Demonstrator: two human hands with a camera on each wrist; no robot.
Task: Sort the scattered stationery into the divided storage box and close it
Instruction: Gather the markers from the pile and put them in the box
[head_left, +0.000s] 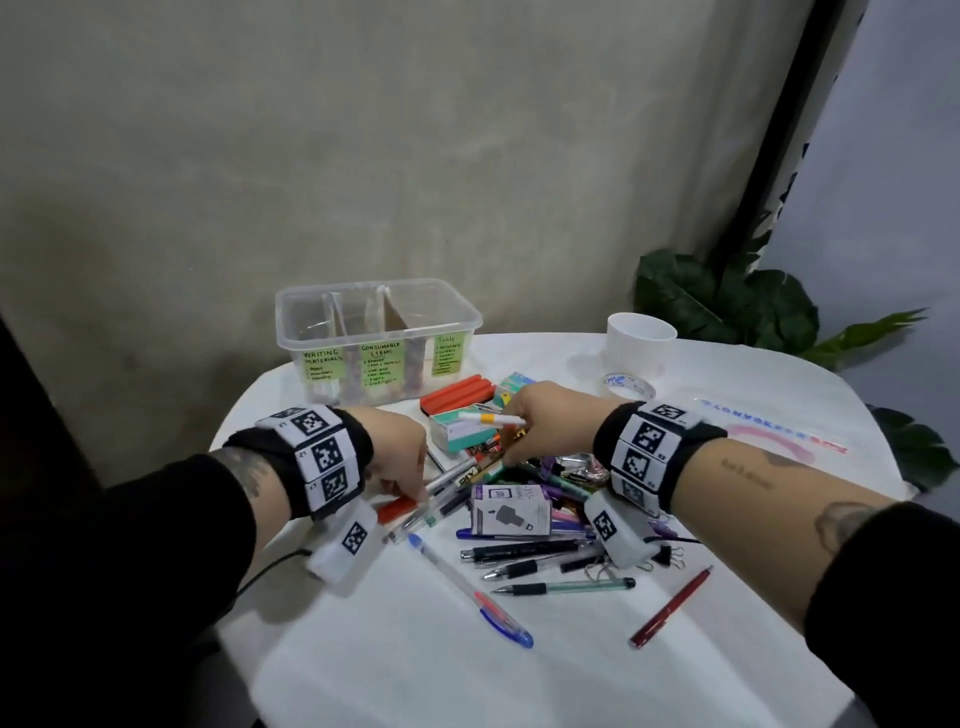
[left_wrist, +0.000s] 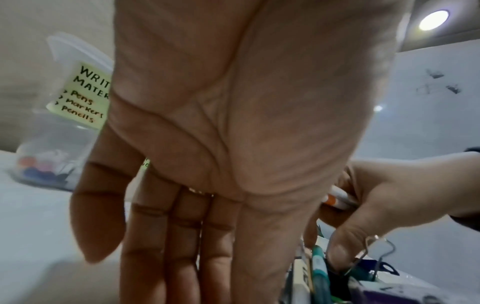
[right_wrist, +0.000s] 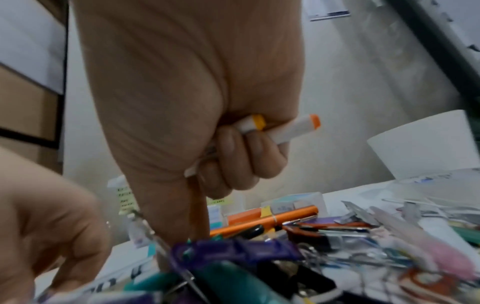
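White table (head_left: 571, 675) carries the divided storage box (head_left: 378, 317) at its far-left edge. Right hand (head_left: 545, 421) clasps 1 white marker (head_left: 491, 419); left hand (head_left: 400, 452), fingers straight, reaches the pens (head_left: 441, 493). Best gather several, tips aligned, before lifting.

- White cup (head_left: 641, 340) noted at right of centre, on white table (head_left: 415, 665).
- Green plant (head_left: 737, 306) seen behind table, right side.
- Grey wall (head_left: 311, 130) fills upper frame.
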